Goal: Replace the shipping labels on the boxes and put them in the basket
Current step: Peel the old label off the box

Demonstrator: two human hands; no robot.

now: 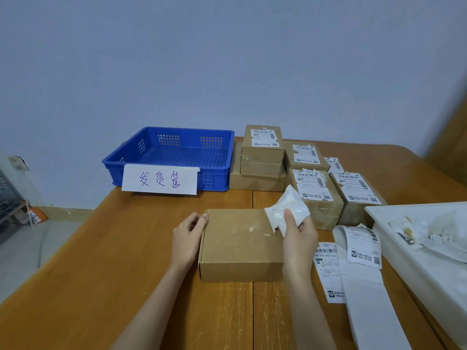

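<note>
A flat brown cardboard box [240,243] lies on the wooden table in front of me. My left hand [188,237] holds its left edge, fingers curled at the top corner. My right hand [298,238] pinches a peeled, crumpled white label [290,208] lifted off the box's far right corner, back side facing me. White scraps of label remain on the box top. The blue perforated basket [141,157], with a handwritten paper sign on its front, stands at the back left and holds nothing.
Several labelled brown boxes [262,147] are stacked behind and to the right, one [316,195] just beyond my right hand. A strip of fresh labels [364,248] lies at the right. A white tray [429,276] with torn label scraps sits at the right edge.
</note>
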